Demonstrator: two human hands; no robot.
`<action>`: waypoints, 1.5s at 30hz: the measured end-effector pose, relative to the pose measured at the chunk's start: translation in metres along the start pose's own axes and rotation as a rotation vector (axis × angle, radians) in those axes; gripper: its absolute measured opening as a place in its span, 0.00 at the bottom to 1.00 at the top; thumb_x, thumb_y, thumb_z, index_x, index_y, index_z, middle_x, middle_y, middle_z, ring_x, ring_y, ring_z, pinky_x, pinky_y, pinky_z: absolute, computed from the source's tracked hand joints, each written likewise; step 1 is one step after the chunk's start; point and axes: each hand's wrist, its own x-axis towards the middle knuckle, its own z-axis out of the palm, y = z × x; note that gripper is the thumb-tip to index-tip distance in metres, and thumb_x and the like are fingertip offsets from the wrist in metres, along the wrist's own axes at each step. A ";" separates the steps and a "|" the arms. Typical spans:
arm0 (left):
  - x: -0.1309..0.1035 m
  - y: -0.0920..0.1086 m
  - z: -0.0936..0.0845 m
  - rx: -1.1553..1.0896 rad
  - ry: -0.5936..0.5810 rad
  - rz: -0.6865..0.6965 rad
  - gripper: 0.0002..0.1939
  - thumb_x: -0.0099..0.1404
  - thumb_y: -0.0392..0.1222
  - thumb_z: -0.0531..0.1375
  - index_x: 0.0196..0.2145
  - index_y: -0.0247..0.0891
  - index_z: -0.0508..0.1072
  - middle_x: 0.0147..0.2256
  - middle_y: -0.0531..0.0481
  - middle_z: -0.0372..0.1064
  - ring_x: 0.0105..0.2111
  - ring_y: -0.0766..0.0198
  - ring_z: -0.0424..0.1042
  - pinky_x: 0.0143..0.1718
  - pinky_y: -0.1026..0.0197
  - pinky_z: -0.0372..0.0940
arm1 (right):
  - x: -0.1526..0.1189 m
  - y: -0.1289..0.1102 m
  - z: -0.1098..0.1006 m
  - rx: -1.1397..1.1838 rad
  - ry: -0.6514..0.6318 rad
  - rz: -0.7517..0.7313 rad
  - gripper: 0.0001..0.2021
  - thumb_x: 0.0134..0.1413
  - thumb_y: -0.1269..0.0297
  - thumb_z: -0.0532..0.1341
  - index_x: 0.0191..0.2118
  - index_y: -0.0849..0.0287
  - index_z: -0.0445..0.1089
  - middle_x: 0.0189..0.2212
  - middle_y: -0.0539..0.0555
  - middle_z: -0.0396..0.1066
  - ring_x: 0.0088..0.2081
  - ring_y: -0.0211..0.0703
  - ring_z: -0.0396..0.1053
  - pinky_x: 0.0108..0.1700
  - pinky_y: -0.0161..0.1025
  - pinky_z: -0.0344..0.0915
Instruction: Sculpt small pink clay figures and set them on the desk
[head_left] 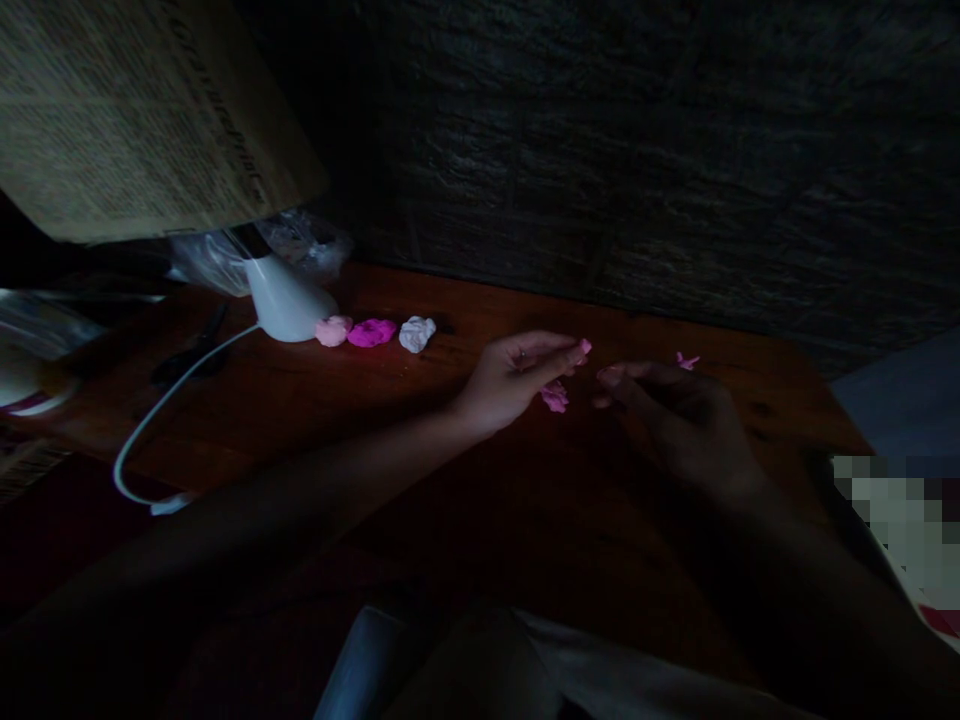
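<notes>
Between the thumb and fingertips of my left hand [521, 375] is a small piece of pink modelling clay [585, 347]. A larger crumpled lump of pink clay [555, 398] shows just below those fingers; whether it touches the hand I cannot tell. My right hand [686, 415] is close by on the right, thumb and forefinger pinched together, and what they hold is too dark and small to make out. Beyond it, a thin branched bit of pink clay [687, 361] lies on the wooden table [480, 295].
Pale pink [333, 331], magenta [372, 333] and white clay lumps [417, 334] sit in a row beside the white lamp base [289, 300]. Its newsprint shade [150, 120] hangs at upper left, its white cable [150, 425] curving forward. Dark scissors [191, 360] lie left; a stone wall [600, 150] stands behind.
</notes>
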 end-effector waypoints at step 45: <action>0.000 0.000 0.000 0.093 0.013 0.091 0.19 0.59 0.51 0.71 0.42 0.34 0.81 0.42 0.46 0.81 0.33 0.68 0.78 0.34 0.65 0.73 | -0.003 -0.008 0.002 0.132 -0.035 0.124 0.19 0.44 0.43 0.76 0.31 0.55 0.81 0.25 0.52 0.78 0.28 0.40 0.74 0.32 0.37 0.71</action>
